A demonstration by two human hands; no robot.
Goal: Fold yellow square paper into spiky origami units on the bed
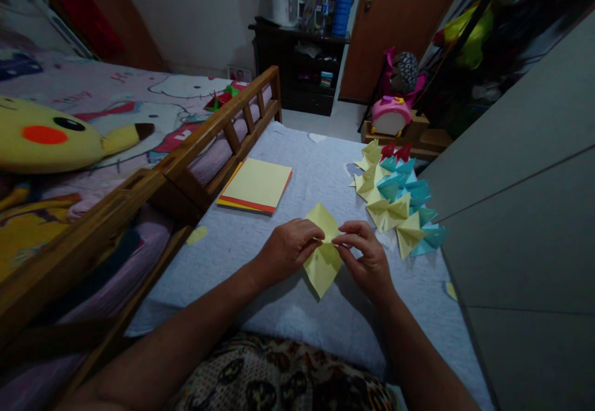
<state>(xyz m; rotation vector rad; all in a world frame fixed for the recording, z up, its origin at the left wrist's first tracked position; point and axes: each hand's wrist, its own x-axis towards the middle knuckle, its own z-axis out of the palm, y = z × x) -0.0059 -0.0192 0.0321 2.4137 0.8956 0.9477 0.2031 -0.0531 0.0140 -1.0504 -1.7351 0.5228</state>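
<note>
A pale yellow sheet of origami paper (321,268), creased and drawn in at its middle, points one corner away from me and one towards me. My left hand (292,243) pinches its left side between thumb and fingers. On the opposite side, my right hand (366,256) pinches the paper with thumb and index finger, the other fingers curled. To the right stand rows of folded paper pieces, yellow (388,211), light blue (416,194) and red (395,150). A stack of square paper (258,181), yellow on top with red and orange edges below, lies to the left.
The work lies on a light grey sheeted bed (223,262). A wooden rail (218,119) separates it from a bed with a yellow plush toy (51,138). A pale cabinet (520,212) borders the right side. Beyond are a dark cabinet (297,98) and a pink toy case (392,115).
</note>
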